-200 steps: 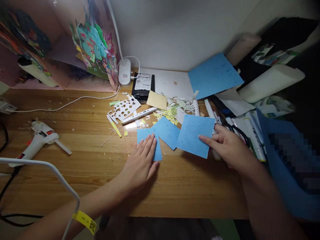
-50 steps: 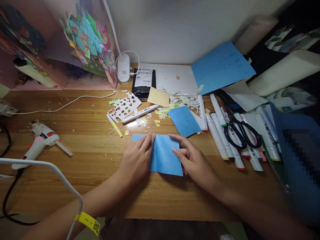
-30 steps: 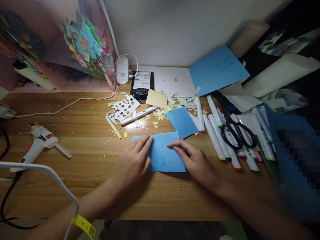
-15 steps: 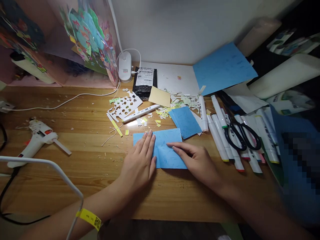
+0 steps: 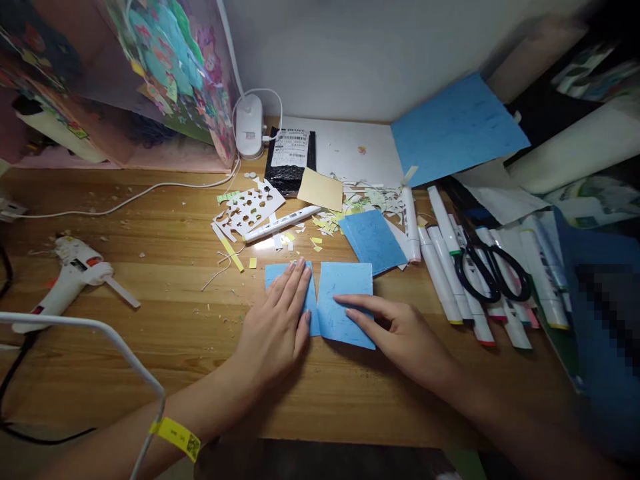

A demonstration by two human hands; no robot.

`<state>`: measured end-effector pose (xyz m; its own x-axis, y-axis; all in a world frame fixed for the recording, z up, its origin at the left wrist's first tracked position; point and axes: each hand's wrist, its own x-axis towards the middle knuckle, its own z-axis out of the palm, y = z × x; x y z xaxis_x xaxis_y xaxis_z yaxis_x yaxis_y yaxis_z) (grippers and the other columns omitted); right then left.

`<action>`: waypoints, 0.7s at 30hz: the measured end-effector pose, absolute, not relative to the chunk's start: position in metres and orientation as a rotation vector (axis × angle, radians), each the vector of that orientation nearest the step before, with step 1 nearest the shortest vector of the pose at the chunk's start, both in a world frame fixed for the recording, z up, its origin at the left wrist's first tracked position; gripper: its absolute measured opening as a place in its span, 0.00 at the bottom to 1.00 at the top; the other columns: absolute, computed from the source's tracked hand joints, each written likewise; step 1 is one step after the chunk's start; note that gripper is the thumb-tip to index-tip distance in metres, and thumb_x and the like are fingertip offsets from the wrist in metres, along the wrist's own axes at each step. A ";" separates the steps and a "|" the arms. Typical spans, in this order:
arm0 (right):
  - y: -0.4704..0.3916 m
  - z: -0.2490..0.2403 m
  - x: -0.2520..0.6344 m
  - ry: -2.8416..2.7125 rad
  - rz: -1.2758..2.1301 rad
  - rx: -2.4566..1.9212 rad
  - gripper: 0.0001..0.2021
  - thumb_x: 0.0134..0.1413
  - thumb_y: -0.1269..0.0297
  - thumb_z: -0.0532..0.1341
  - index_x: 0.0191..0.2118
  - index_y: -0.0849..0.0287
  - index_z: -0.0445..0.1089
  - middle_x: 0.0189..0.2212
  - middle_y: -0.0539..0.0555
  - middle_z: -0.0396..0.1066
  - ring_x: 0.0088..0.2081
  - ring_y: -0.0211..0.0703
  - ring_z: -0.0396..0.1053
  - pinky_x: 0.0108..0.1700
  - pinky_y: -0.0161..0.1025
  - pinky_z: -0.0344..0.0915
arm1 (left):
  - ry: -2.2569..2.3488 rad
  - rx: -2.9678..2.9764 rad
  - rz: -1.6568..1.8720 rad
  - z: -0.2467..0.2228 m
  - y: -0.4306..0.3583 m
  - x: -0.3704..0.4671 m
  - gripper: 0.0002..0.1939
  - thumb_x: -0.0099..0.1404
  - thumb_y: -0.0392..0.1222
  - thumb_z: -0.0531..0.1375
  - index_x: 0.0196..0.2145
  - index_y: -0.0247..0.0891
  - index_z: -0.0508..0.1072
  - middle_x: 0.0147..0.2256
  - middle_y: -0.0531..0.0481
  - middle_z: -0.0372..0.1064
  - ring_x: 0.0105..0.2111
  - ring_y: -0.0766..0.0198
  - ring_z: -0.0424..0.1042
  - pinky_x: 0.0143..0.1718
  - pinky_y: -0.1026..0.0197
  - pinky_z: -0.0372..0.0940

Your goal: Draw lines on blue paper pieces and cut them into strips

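Flat on the tabletop, my left hand (image 5: 280, 310) presses down a light blue paper piece (image 5: 313, 293), its fingers stretched out and together. To its right is a second blue paper piece (image 5: 333, 283), slightly tilted, with a narrow gap between the two. The edges come closest near the lower middle; whether they still touch there I cannot tell. My right hand (image 5: 395, 323) grips this second piece at its right side. Thumb and index finger lie on top of it, while the other fingers are curled and partly hidden.
Behind lie darker blue sheets (image 5: 375, 240), paper scraps (image 5: 327, 223), a marker (image 5: 280, 225) and a black package (image 5: 290, 160). Black-handled scissors (image 5: 477, 273) rest on several markers (image 5: 443, 273) at right. A glue gun (image 5: 75, 277) lies left, behind a white bent tube (image 5: 120, 350).
The blue paper was one creased sheet; now a gap parts it into left and right pieces. My right hand has moved slightly right and down with its piece. The left hand stays put.
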<state>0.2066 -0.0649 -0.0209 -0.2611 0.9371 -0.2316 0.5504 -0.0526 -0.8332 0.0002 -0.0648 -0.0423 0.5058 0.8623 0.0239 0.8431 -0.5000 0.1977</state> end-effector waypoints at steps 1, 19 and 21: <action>-0.065 -0.020 0.207 -1.823 1.234 -1.579 0.12 0.58 0.63 0.57 0.46 0.51 0.74 0.43 0.49 0.76 0.41 0.45 0.75 0.44 0.40 0.72 | 1.487 2.584 0.171 -0.043 -0.065 0.000 0.28 0.70 0.42 0.44 0.64 0.27 0.46 0.65 0.43 0.41 0.64 0.58 0.42 0.62 0.55 0.47; -0.080 -0.008 0.211 -1.941 0.849 -1.561 0.10 0.61 0.65 0.54 0.47 0.53 0.64 0.36 0.50 0.74 0.25 0.36 0.71 0.30 0.33 0.69 | 1.604 2.291 0.391 -0.029 -0.038 -0.017 0.26 0.61 0.51 0.59 0.54 0.40 0.61 0.50 0.43 0.63 0.50 0.50 0.61 0.49 0.47 0.54; -0.075 -0.019 0.208 -1.916 0.914 -1.589 0.13 0.60 0.63 0.55 0.50 0.54 0.59 0.36 0.52 0.73 0.28 0.39 0.71 0.34 0.37 0.70 | 1.613 2.175 0.458 -0.027 -0.031 -0.025 0.25 0.55 0.54 0.64 0.46 0.39 0.64 0.44 0.44 0.66 0.45 0.50 0.63 0.45 0.49 0.56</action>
<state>0.2077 -0.0745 -0.0194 -0.2062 0.9773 -0.0483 0.6526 0.1006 -0.7510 -0.0249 -0.0312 -0.0269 0.2831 0.9587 0.0278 0.8304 -0.2595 0.4930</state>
